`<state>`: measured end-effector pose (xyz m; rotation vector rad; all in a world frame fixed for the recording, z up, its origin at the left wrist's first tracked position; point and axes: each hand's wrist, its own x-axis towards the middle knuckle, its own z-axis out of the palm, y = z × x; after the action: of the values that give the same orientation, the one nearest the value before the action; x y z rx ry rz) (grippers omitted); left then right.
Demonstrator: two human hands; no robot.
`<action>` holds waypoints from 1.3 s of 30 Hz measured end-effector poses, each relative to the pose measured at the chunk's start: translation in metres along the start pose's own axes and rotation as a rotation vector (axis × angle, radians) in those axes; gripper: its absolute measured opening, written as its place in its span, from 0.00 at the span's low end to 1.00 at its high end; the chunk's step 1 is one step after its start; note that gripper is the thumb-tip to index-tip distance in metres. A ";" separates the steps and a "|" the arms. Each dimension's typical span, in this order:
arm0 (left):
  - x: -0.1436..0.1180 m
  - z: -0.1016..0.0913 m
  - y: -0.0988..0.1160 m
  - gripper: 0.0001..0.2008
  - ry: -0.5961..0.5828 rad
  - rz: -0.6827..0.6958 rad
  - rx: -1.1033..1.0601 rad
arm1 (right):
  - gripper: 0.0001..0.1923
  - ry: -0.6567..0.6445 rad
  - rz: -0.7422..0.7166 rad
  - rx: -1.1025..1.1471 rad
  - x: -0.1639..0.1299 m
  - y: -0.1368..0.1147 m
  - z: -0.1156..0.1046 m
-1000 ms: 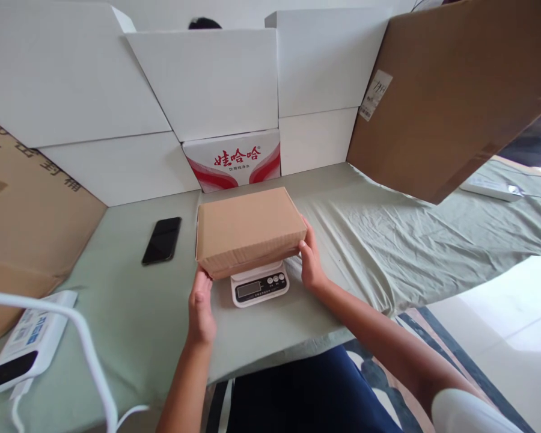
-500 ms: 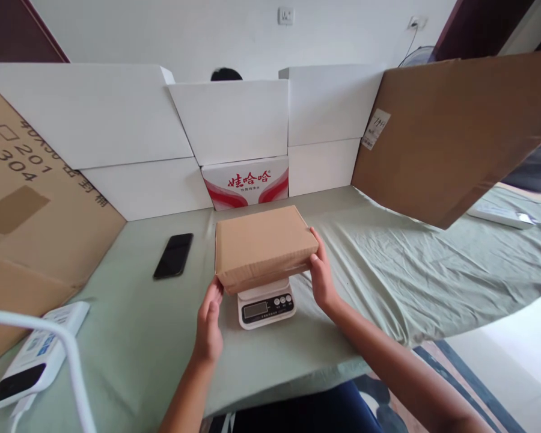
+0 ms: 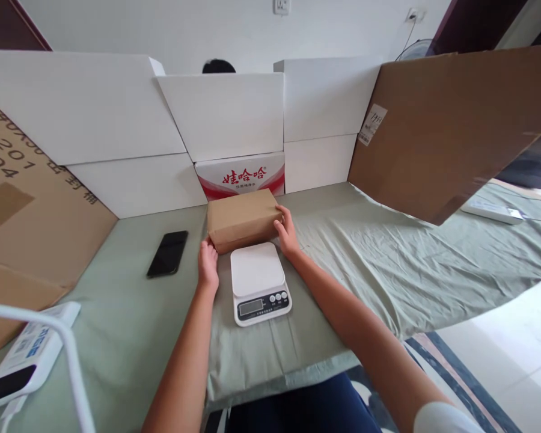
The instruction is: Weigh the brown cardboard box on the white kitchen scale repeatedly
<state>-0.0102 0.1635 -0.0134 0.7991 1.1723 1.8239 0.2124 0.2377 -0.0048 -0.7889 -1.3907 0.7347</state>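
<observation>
A closed brown cardboard box sits on the green cloth just behind a white kitchen scale, in front of the red-and-white printed carton. My left hand grips the box's near left corner. My right hand holds its right end. The scale's platform is bare, and its display faces me.
A black phone lies left of the box. White boxes and brown cardboard sheets wall in the table. A white device with a cable lies at the near left. Another person's head shows behind the boxes.
The box was resting on the scale with my hands at its sides. Both hands have carried it off the scale and away from me, to the cloth behind it.
</observation>
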 end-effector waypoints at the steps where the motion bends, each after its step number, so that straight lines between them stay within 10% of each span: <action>1: 0.000 -0.001 -0.001 0.39 -0.002 0.003 -0.007 | 0.31 -0.003 -0.002 0.000 -0.002 0.002 -0.001; 13: 0.008 -0.017 0.020 0.35 0.207 0.142 0.020 | 0.32 0.198 0.198 0.034 -0.007 0.001 -0.024; 39: -0.004 0.003 0.010 0.40 0.033 0.035 0.021 | 0.35 -0.030 0.102 0.011 -0.008 -0.010 -0.016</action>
<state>-0.0090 0.1585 -0.0036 0.8084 1.2078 1.8624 0.2278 0.2247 -0.0010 -0.8483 -1.3799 0.8349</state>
